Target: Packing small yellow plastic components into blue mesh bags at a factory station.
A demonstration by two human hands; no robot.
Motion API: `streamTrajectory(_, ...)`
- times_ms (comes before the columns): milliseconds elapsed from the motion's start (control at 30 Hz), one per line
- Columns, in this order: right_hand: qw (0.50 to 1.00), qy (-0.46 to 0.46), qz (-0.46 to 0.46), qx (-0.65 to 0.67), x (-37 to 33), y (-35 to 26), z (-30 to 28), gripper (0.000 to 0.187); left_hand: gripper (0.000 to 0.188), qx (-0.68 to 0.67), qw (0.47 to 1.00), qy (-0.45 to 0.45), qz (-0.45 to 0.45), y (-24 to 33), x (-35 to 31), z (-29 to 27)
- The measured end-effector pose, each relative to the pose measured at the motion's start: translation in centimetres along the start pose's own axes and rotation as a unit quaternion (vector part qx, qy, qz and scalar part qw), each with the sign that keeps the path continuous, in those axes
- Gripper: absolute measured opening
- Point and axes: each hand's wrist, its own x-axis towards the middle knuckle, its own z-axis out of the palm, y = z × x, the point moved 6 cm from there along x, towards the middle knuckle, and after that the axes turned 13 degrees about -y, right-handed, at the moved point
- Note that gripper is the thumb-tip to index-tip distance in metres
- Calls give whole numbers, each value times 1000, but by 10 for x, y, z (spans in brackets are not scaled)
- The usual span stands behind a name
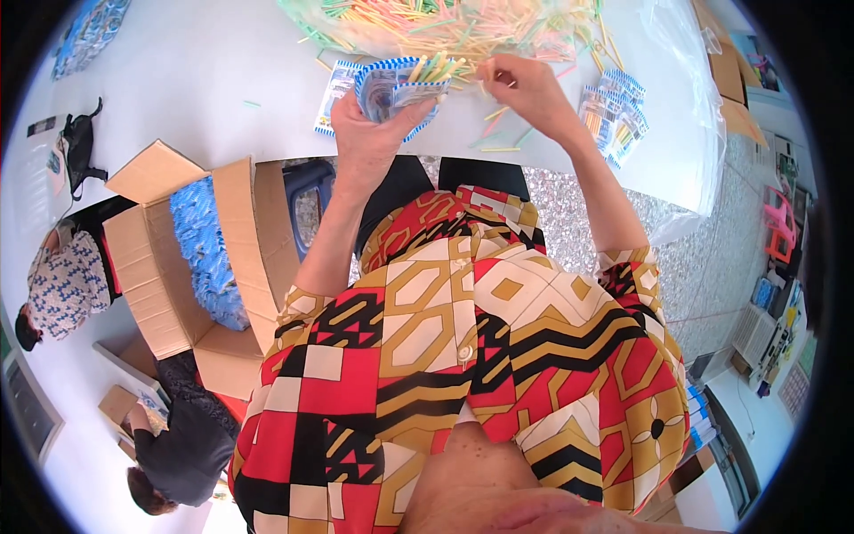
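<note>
At the near side of the white table (213, 80), my left hand (369, 138) grips a blue-and-white printed packet (381, 93) with its mouth spread wide. Thin pastel sticks (436, 68) poke out of the packet's right side. Just right of it, my right hand (534, 93) is raised with its fingers drawn together in a pinch; what lies between the fingertips is too small to make out. Another flat packet (334, 98) lies partly under my left hand. Beyond both hands spreads a large heap of pastel sticks (418, 22) on clear plastic.
Several filled packets (616, 116) lie right of my right hand, and loose sticks (500, 149) near the table edge. An open carton (160, 276) holding blue packets (209, 254) stands at my left. Two people (71, 285) work farther left. Clear plastic sheeting (689, 116) hangs at the right.
</note>
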Motion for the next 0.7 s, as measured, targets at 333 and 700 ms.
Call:
streamTrajectory(333, 941, 57, -139, 304, -22, -107, -66, 20, 27, 34, 998, -57, -16, -7, 3, 17)
streamTrajectory(700, 875, 53, -450, 171, -22, -120, -56, 5, 26, 51, 997, -62, -22, -10, 4, 21)
